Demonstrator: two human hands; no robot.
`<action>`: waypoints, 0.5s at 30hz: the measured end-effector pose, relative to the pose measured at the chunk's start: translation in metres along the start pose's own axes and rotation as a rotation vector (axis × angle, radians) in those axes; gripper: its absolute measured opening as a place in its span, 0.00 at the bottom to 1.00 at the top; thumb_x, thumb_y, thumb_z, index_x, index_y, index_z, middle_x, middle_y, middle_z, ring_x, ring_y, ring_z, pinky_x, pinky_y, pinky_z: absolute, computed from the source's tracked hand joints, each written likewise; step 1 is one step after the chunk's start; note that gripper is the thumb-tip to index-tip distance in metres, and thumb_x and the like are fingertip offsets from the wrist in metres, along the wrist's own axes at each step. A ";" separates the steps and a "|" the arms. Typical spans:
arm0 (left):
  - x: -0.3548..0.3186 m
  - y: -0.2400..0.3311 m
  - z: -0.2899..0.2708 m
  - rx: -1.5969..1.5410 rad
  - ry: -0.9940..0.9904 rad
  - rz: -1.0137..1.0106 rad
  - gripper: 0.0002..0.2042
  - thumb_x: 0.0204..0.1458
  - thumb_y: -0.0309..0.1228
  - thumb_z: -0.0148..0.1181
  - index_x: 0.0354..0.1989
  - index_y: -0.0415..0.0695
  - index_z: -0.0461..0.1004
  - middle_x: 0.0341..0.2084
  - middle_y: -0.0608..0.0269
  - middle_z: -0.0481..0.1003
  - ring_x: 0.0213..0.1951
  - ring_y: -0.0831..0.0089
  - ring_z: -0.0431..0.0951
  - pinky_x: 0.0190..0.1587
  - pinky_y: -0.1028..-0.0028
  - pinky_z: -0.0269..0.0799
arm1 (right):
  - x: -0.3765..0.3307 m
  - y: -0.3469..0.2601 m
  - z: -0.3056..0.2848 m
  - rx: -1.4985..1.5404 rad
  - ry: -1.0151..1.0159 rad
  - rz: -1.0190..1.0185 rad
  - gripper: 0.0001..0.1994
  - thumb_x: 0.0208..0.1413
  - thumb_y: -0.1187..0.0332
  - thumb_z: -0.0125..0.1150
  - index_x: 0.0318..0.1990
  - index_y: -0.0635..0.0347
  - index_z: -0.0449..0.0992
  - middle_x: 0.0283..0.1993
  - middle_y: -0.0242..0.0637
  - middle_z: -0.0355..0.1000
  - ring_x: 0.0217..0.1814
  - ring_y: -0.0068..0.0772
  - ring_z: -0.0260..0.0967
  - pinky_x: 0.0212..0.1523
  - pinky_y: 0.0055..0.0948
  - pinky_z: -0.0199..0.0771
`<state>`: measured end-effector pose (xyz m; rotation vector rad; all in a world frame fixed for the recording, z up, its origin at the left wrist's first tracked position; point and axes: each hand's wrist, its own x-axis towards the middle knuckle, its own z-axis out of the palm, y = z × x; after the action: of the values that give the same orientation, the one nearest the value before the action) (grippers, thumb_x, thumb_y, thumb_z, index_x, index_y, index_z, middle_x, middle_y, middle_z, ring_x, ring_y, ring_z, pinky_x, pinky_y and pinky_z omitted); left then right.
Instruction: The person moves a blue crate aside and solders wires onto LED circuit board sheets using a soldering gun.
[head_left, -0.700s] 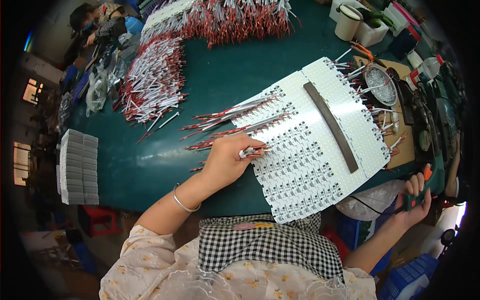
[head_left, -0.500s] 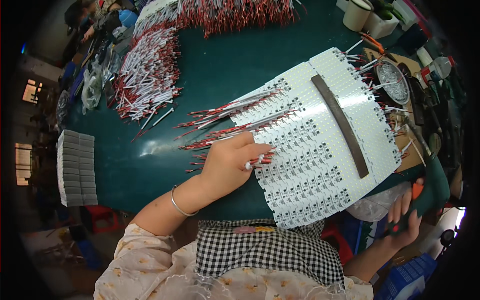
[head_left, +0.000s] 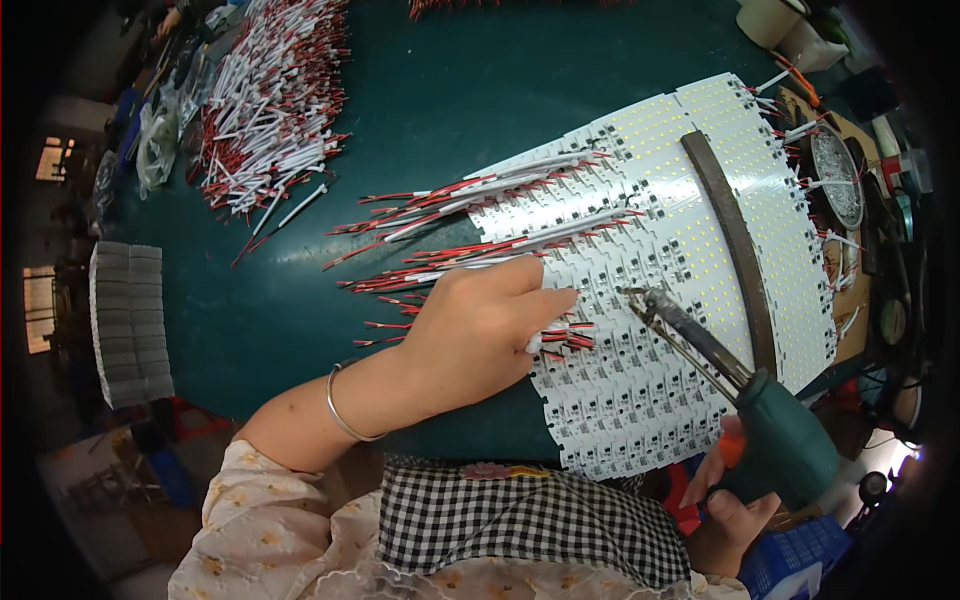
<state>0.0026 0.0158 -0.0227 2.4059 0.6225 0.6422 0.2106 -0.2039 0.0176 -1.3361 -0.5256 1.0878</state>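
My left hand [head_left: 475, 325] is closed around a bundle of short red, black and white wires [head_left: 567, 341], their ends poking out by the fingers. It rests over the left edge of a sheet of white LED circuit boards [head_left: 640, 425], thumb and forefinger on the boards. My right hand [head_left: 728, 515] grips a dark green soldering gun [head_left: 790, 440] with an orange trigger. The gun's metal tip [head_left: 632, 296] is over the boards, just right of my left fingertips; whether it touches them I cannot tell. Wires [head_left: 540, 238] lie in rows across the boards' upper left part.
A dark curved bar [head_left: 735, 250] lies across the boards. At upper left is a big heap of red-and-white wires [head_left: 270, 110]. Stacked pale blocks [head_left: 132, 325] stand on the left. An oval dish [head_left: 838, 178] and other tools crowd the right edge.
My right hand has brought the soldering gun from the lower right up to the boards, its tip now near my left fingers. My left hand sits slightly further right in the picture, wires still held.
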 end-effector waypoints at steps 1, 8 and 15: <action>0.001 0.000 0.000 0.006 -0.032 -0.013 0.26 0.22 0.14 0.59 0.38 0.45 0.76 0.19 0.63 0.66 0.19 0.68 0.69 0.18 0.73 0.63 | -0.001 0.001 0.002 -0.003 0.001 0.003 0.37 0.39 0.70 0.69 0.54 0.81 0.55 0.25 0.39 0.63 0.18 0.29 0.66 0.14 0.26 0.73; 0.001 0.002 0.001 -0.017 0.009 0.027 0.26 0.21 0.15 0.60 0.38 0.42 0.75 0.20 0.63 0.65 0.19 0.67 0.69 0.18 0.72 0.63 | 0.000 0.009 0.014 -0.136 0.093 -0.035 0.35 0.37 0.65 0.72 0.48 0.80 0.60 0.23 0.39 0.64 0.13 0.26 0.62 0.10 0.21 0.66; 0.002 0.006 0.000 0.052 -0.056 0.005 0.09 0.38 0.22 0.54 0.31 0.36 0.72 0.20 0.60 0.62 0.21 0.67 0.70 0.19 0.70 0.66 | 0.001 0.015 0.019 -0.208 0.111 -0.066 0.34 0.38 0.61 0.71 0.47 0.78 0.61 0.18 0.38 0.64 0.11 0.25 0.60 0.09 0.20 0.60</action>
<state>0.0064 0.0124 -0.0184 2.4652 0.6172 0.5655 0.1902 -0.1950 0.0077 -1.5404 -0.6088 0.9175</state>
